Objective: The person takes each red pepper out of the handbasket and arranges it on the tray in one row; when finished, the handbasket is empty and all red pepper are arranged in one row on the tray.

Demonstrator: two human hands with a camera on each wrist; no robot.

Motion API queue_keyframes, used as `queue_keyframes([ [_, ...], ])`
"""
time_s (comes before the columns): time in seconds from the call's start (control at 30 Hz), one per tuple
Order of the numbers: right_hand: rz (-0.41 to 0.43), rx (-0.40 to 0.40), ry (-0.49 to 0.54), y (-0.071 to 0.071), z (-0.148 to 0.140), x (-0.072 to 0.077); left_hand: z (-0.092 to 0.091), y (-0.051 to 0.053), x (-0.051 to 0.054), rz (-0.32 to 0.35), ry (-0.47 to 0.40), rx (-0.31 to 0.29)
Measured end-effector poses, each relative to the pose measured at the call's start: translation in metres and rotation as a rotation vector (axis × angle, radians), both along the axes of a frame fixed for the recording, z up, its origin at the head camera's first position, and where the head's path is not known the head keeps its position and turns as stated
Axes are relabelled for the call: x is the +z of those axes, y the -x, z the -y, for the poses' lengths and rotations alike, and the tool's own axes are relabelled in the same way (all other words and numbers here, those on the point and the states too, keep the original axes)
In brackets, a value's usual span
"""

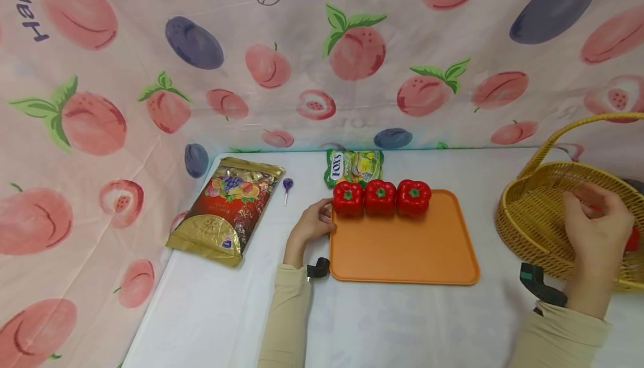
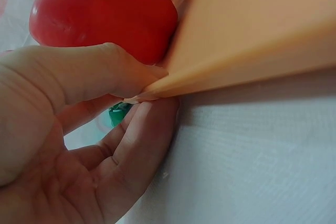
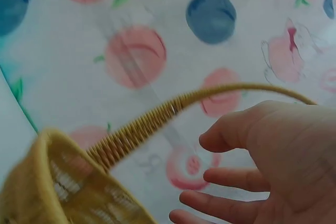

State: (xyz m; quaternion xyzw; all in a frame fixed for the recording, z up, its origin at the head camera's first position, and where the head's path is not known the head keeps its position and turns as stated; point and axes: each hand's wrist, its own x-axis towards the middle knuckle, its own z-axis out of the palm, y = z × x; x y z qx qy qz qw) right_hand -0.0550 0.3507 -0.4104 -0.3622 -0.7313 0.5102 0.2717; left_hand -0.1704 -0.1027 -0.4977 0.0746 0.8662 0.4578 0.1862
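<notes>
My left hand (image 1: 311, 225) pinches the left rim of an orange tray (image 1: 402, 253), thumb above and fingers beneath, as the left wrist view shows. Three red bell peppers (image 1: 380, 198) sit side by side along the tray's far edge, the leftmost pepper (image 2: 105, 14) close to that hand. Over the yellow wicker basket (image 1: 513, 228) at the right hovers my right hand (image 1: 598, 228). Its fingers look spread and hold nothing in the right wrist view, below the basket's handle (image 3: 142, 132). Something red (image 1: 631, 239) inside the basket is mostly hidden behind the hand.
Behind the peppers lies a green Fox's candy bag (image 1: 354, 166), partly covered by them. A large gold and red candy bag (image 1: 226, 211) rests on the left of the white table (image 1: 402, 323), with a purple lollipop (image 1: 287, 184) beside it. Fruit-print cloth hangs behind.
</notes>
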Motion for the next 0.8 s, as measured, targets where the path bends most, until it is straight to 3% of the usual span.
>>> queue_keyframes([
  [0.27,0.073,-0.083,0.148,-0.011,-0.015,0.004,-0.001,0.002,0.003,-0.017,-0.003,-0.018],
  [0.5,0.141,-0.095,0.173,-0.019,-0.022,-0.005,0.000,0.001,0.003,0.006,0.000,-0.017],
  [0.6,0.187,-0.105,0.162,-0.024,-0.026,-0.011,0.001,0.001,0.002,0.018,0.001,-0.023],
  [0.8,0.275,-0.098,0.007,-0.030,-0.034,-0.013,0.002,0.001,0.001,-0.004,-0.015,-0.032],
])
